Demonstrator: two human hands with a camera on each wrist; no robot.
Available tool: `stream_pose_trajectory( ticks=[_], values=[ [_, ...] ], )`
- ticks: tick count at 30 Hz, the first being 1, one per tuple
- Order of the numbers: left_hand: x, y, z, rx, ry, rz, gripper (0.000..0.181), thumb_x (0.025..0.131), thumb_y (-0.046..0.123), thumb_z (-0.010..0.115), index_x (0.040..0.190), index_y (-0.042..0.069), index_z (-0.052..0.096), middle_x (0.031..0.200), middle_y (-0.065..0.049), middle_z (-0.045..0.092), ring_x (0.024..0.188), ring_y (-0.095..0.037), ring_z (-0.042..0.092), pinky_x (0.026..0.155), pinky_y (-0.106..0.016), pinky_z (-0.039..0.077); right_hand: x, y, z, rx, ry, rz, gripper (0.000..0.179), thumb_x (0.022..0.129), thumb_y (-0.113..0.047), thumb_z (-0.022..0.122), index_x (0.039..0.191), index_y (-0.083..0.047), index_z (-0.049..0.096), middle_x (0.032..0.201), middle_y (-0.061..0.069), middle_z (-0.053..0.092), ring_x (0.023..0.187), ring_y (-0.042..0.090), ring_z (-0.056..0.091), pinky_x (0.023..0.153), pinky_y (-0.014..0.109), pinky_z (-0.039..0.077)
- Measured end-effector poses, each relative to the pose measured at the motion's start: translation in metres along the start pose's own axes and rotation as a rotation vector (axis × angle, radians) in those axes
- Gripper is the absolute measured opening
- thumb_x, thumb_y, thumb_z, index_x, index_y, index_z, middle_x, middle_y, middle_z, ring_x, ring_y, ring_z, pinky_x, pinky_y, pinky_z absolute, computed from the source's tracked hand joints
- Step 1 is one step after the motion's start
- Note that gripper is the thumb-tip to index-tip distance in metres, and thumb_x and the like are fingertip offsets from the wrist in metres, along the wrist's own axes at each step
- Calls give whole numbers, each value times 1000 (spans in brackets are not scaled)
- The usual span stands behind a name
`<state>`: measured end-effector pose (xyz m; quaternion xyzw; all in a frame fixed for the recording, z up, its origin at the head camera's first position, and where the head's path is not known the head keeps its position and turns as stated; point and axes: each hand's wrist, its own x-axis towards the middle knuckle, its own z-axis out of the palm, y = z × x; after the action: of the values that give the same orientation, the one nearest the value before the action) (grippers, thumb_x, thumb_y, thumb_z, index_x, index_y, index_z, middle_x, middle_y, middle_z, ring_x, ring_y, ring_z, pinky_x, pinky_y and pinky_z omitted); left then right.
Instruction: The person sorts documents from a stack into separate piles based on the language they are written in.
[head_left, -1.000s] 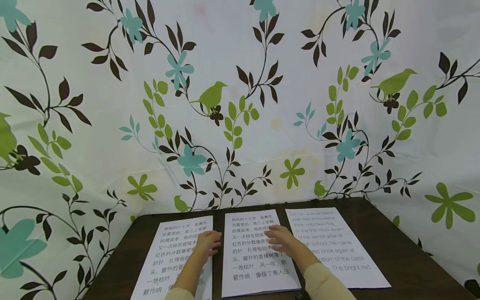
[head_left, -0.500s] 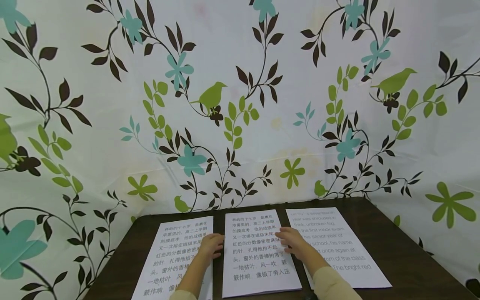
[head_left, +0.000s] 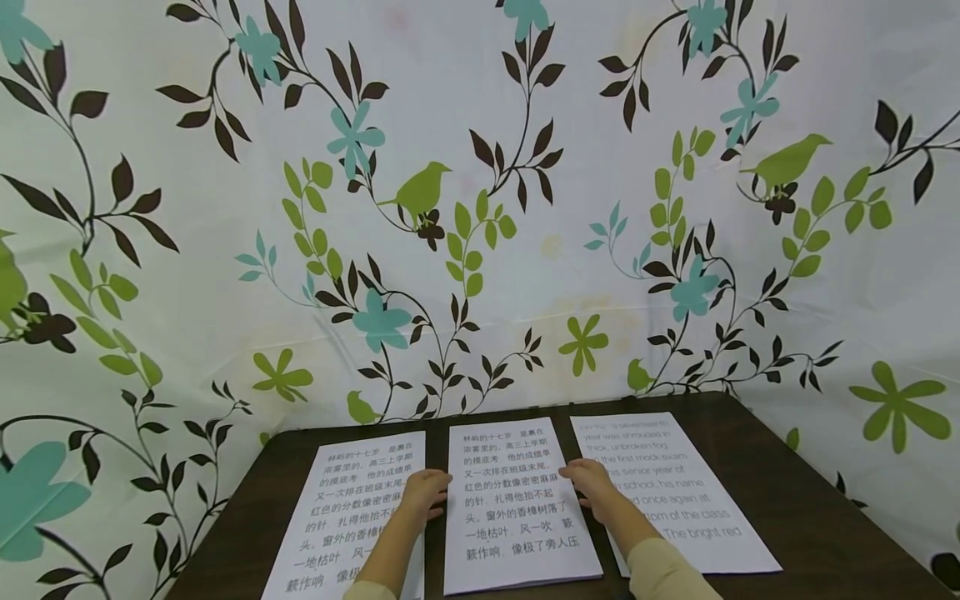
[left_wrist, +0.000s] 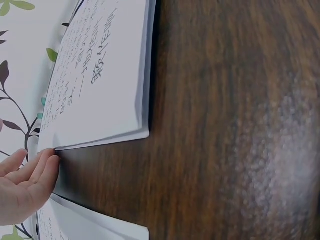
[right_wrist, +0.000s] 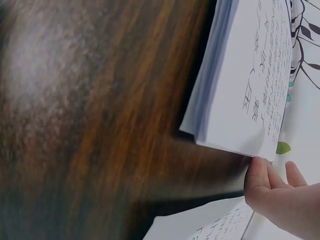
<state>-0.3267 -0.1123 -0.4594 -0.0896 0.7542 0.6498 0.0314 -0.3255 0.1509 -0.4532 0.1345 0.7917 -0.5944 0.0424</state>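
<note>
A middle stack of white paper sheets, printed with Chinese text, lies flat on the dark table. My left hand is at its left long edge; in the left wrist view the fingertips of that hand touch the edge, the fingers fairly straight. On the opposite side, my right hand meets the right edge. The right wrist view shows this hand with its fingertips against the stack's side and its thumb held apart. Neither hand wraps round the sheets. The stack's lower corners look slightly uneven.
To the left lies another Chinese-text paper stack, partly under my left forearm. An English-text paper stack lies on the right, partly covered by my right arm. Behind the dark wooden table hangs a leaf-and-bird patterned cloth.
My right hand has moved right, from over the middle stack to its right edge. My left hand has shifted slightly right and down to the left edge. The stacks look unmoved.
</note>
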Motion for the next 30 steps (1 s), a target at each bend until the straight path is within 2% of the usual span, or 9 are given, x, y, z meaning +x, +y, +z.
stream_pose_trajectory(
  ticks=[10, 17, 25, 30],
  values=[
    [2, -1, 1, -1, 7, -14, 36, 80, 11, 54, 106, -12, 47, 101, -24, 52, 90, -36, 52, 72, -45, 44, -1, -2, 0, 13, -13, -4, 49, 81, -18, 53, 117, 12, 40, 115, 28, 43, 104, 43, 40, 74, 45, 41],
    [1, 3, 0, -25, -6, -29, 37, 81, 11, 54, 108, -12, 46, 102, -27, 51, 92, -37, 51, 72, -45, 44, 0, -4, 0, 0, 2, 7, 49, 82, -18, 53, 119, 11, 40, 115, 27, 44, 103, 41, 42, 74, 44, 41],
    [1, 7, -1, 37, -11, 0, 39, 81, 12, 53, 109, -14, 46, 103, -28, 51, 92, -37, 52, 74, -46, 41, 0, -5, 0, -14, -20, -25, 48, 82, -20, 52, 118, 10, 42, 116, 27, 43, 104, 41, 41, 74, 44, 40],
    [2, 8, 1, 59, 6, -4, 36, 81, 11, 52, 108, -13, 48, 102, -28, 53, 91, -37, 52, 74, -46, 40, -1, -6, 1, -32, -12, -37, 44, 82, -19, 51, 114, 11, 44, 114, 27, 45, 103, 39, 42, 75, 46, 38]
  ],
)
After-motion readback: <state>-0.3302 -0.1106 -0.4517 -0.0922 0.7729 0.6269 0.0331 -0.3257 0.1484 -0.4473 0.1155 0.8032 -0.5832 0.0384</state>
